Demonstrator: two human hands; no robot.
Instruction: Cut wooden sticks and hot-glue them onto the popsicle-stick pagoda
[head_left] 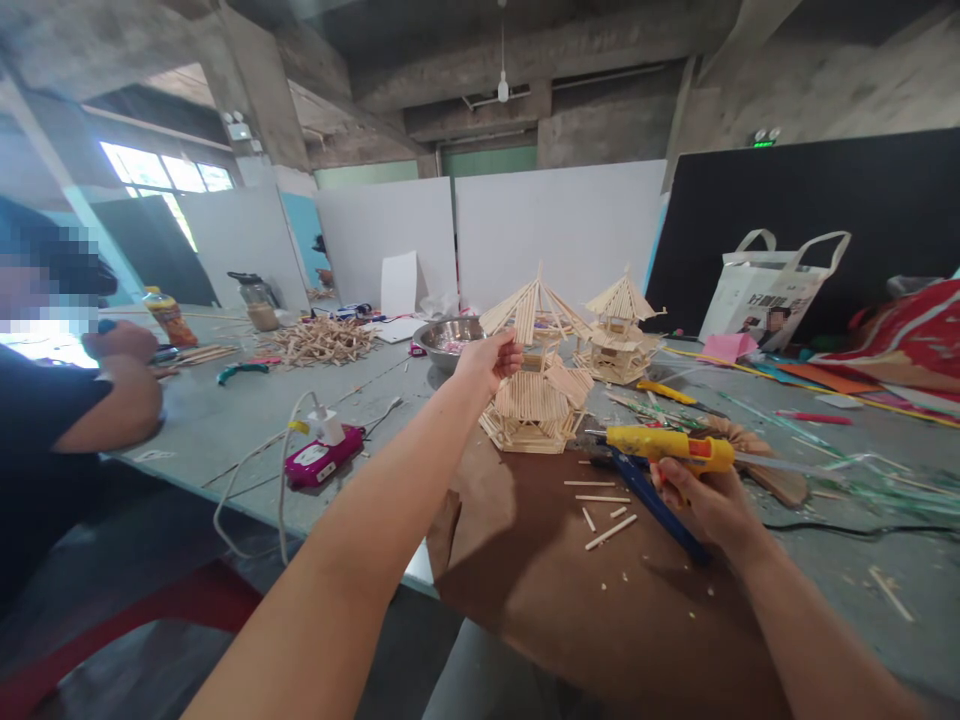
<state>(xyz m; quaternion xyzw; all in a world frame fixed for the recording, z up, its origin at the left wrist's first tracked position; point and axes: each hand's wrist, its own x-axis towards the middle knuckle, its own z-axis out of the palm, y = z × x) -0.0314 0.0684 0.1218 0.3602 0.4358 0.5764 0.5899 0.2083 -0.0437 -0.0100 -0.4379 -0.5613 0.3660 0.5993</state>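
Note:
My left hand [491,362] reaches out to a small pavilion model [541,405] built of thin wooden sticks. Its fingers are pinched together against the left side of the model's upper roof; what they grip is too small to tell. A yellow glue gun [660,443] is in my right hand [701,500], nozzle pointing left toward the model's base, with a clear glue stick out of its back. Under the gun lies a blue-handled tool [652,505]. Several loose short sticks [600,497] lie on the brown board [525,560] in front of the model.
A second stick pavilion [619,335] stands behind on the right, near a metal bowl [448,335]. A purple power strip [324,458] and a stick pile [322,343] are to the left. Green scraps and a yellow cutter [667,391] lie right. Another person [67,410] sits at far left.

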